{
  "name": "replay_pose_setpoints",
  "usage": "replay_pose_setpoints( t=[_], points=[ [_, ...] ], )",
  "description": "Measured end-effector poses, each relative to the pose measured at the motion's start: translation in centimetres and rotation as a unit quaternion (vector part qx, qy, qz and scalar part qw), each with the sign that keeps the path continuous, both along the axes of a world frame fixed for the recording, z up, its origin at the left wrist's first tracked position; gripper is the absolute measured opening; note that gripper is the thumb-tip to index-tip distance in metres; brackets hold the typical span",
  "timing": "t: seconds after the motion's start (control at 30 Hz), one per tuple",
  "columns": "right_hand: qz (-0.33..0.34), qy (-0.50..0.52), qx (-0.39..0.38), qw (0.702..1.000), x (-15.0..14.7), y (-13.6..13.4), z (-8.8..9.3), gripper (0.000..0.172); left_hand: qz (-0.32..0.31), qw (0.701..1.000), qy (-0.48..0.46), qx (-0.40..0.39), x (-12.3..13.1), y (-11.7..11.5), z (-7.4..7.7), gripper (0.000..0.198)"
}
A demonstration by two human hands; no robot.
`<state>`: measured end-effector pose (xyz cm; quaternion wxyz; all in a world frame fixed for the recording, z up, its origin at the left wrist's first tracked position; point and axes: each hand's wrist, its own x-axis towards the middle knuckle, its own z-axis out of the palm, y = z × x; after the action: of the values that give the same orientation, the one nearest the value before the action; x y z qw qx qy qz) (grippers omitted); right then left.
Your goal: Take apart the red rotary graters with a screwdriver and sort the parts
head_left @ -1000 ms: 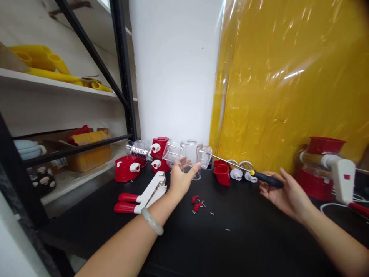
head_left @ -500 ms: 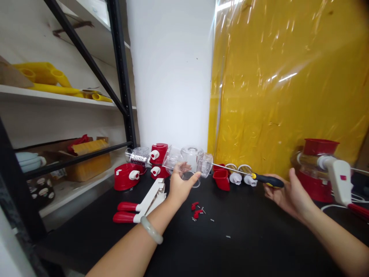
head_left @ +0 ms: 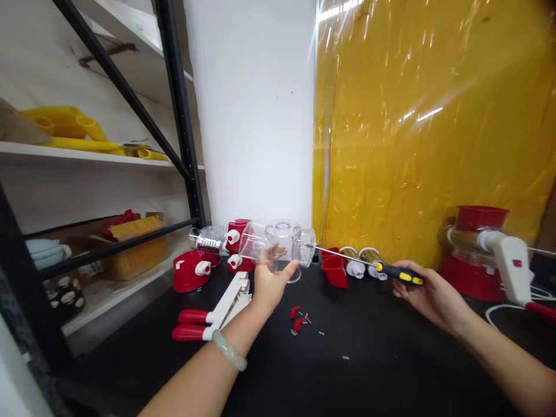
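Observation:
A clear plastic grater housing (head_left: 283, 233), with a round neck and a wide tube, is held up off the table in my left hand (head_left: 271, 278), its fingers closed around the lower part. My right hand (head_left: 428, 295) grips a long screwdriver (head_left: 402, 274) by its black and yellow handle. The shaft runs leftward to the right end of the housing; whether its tip touches or sits inside is hard to see through the plastic. Below the housing, small red parts (head_left: 299, 323) and several screws (head_left: 321, 333) lie on the black table (head_left: 278, 382).
To the left are red bases (head_left: 191, 273) and white crank handles with red grips (head_left: 191, 332). Red hoppers (head_left: 334, 272) and grater drums (head_left: 355, 267) stand behind the screwdriver. An assembled red grater (head_left: 473, 272) is at right. A shelf rack (head_left: 185, 116) borders the left side.
My right thumb has come down onto the screwdriver handle, and the fingers now close around it. The clear housing has shifted slightly left and turned a little in my left hand.

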<state>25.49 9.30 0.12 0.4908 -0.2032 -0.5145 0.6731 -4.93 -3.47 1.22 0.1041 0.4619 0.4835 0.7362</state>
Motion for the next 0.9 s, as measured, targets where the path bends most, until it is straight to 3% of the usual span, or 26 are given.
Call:
replay_pose_setpoints(
  t=[0.13,0.27,0.4,0.47,0.53,0.63,0.7,0.8,0.9],
  points=[
    [-0.043,-0.048,0.028,0.998,-0.4,0.0,-0.4,0.044,0.001,1.0,0.006,0.005,-0.1,0.0,0.1,0.064],
    [-0.057,-0.002,0.021,0.998,-0.2,-0.3,0.3,0.031,0.004,1.0,0.0,0.011,-0.3,0.0,0.2,0.065],
    [-0.019,0.075,-0.037,0.996,0.3,-0.7,1.2,0.041,-0.002,1.0,0.012,0.003,-0.2,0.0,0.2,0.066],
    [-0.018,0.086,-0.048,0.995,0.4,-0.7,1.4,0.034,-0.01,1.0,0.01,-0.001,-0.1,-0.1,0.1,0.066],
    [-0.027,0.063,-0.046,0.997,0.3,-0.5,1.3,0.028,-0.009,1.0,0.01,0.004,-0.1,0.0,0.0,0.067],
    [-0.046,-0.025,-0.024,0.998,-0.3,-0.2,0.5,0.041,-0.003,1.0,0.012,0.012,-0.3,0.0,-0.1,0.066],
    [-0.052,-0.048,-0.004,0.997,-0.6,-0.1,0.1,0.036,-0.002,1.0,0.006,0.013,-0.4,0.1,-0.1,0.065],
    [-0.045,0.018,-0.008,0.999,-0.5,-0.4,0.2,0.02,0.003,1.0,0.001,0.015,-0.5,0.1,0.0,0.065],
    [-0.022,0.092,-0.057,0.994,0.0,-0.8,1.1,0.026,0.002,1.0,0.009,0.017,-0.5,0.1,0.0,0.065]
  ],
)
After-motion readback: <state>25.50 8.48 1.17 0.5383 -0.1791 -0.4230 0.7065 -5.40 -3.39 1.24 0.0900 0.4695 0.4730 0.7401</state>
